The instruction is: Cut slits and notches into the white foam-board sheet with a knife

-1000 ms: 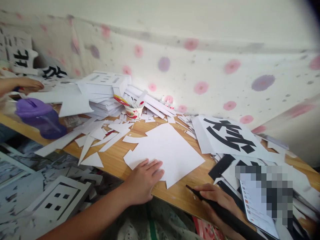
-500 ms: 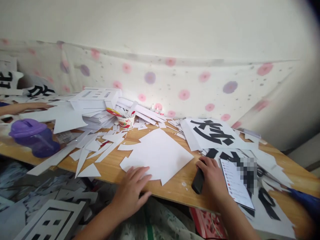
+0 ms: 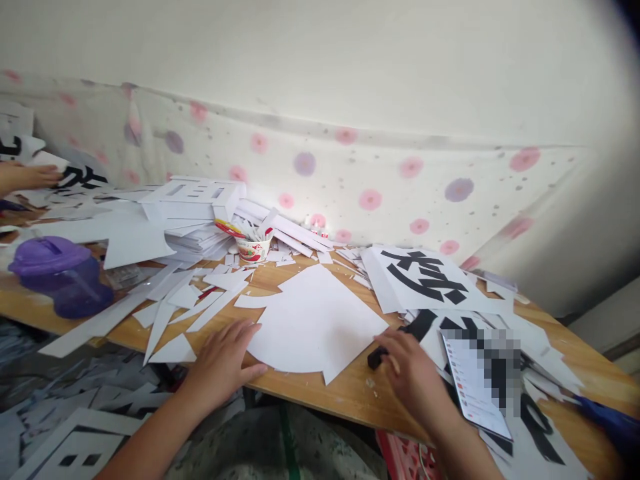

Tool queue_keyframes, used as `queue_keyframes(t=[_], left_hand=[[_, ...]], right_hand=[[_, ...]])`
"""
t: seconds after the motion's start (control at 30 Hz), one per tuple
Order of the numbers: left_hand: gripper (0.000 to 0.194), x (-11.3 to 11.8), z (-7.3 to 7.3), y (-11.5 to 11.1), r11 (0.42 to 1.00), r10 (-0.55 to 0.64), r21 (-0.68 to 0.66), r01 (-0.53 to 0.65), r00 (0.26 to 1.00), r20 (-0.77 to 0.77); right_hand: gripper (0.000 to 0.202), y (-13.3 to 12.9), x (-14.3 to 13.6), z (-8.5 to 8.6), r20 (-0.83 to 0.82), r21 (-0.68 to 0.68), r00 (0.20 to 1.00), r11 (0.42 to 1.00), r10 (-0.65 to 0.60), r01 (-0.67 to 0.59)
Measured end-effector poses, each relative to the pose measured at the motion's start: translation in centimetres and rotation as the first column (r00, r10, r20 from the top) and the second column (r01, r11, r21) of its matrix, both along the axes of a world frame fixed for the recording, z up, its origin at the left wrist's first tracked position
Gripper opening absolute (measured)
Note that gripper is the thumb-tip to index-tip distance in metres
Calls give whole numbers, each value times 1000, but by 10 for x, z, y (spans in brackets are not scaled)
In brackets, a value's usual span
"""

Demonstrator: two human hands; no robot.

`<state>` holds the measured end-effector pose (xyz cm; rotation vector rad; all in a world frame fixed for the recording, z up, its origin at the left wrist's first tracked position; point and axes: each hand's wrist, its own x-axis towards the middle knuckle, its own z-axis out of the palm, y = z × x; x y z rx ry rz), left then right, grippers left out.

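A white cut sheet (image 3: 315,320) lies flat at the middle of the wooden table. My left hand (image 3: 225,357) rests at the sheet's left edge, fingers spread and holding nothing. Beyond the sheet's right corner, my right hand (image 3: 407,370) has its fingers on a black object (image 3: 376,358), partly hidden under them. A phone (image 3: 475,387) with a lit screen lies right of that hand, on papers with black characters. Behind it is a sheet with a large black character (image 3: 425,277).
A purple-lidded bottle (image 3: 63,273) stands at the left. Paper scraps (image 3: 215,293), stacked white pieces (image 3: 195,200) and a patterned cup (image 3: 253,250) with tools lie farther back. A co-worker's hand (image 3: 33,177) is at far left. A blue-handled tool (image 3: 607,413) sits at right.
My left hand has moved left, to the sheet's edge. My right hand and the black object have shifted left and away from me. The co-worker's hand has moved back and left.
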<state>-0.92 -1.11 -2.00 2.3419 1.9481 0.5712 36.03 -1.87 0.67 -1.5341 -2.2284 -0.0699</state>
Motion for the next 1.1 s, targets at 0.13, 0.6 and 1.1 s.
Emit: queue_keyframes(t=[0.13,0.6,1.1], left_hand=[[48,-1,3,5,995,-94,24,94,996,10],[50,-4,8,24,997,-40,-46,65,906,421],[20,37,42,38,943,324,-331,-33,-130,937]], right_hand=[[34,-32,-55,-10,-124,-159,974,965,188,-206],[23,-49,-75,-19,-180,-133,975,979,129,-154],[26,-46,-62,-18,-686,-280,725,897,62,-342]])
